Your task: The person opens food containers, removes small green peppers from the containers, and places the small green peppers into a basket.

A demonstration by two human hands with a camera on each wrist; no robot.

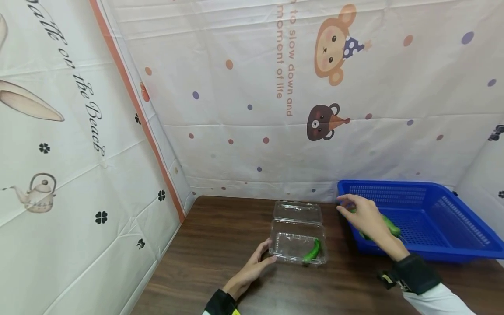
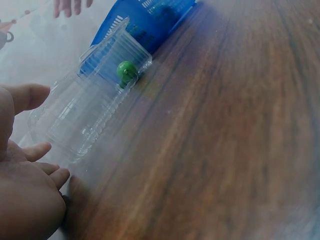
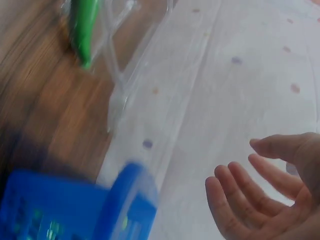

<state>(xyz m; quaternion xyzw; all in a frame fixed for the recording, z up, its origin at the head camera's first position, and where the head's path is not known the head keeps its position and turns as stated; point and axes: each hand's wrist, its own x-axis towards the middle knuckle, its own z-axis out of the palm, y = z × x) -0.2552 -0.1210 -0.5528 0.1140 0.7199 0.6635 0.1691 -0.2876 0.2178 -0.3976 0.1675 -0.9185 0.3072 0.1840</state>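
The right hand (image 3: 270,195) is showing at the lower right of the right wrist view, its palm open and its fingers (image 3: 227,205) spreading loosely, gripping nothing. Behind the hand, a pale cloth backdrop (image 3: 225,80) with small coloured dots is filling the right half. At the upper left, a green pepper (image 3: 85,25) is lying inside a clear plastic box (image 3: 122,60), which is sitting on the brown wooden table (image 3: 45,110) close to the backdrop's foot. At the lower left, the corner of a blue basket (image 3: 75,205) is appearing blurred, well apart from the clear box. The hand is hovering to the right of the basket's corner, touching neither it nor the box.
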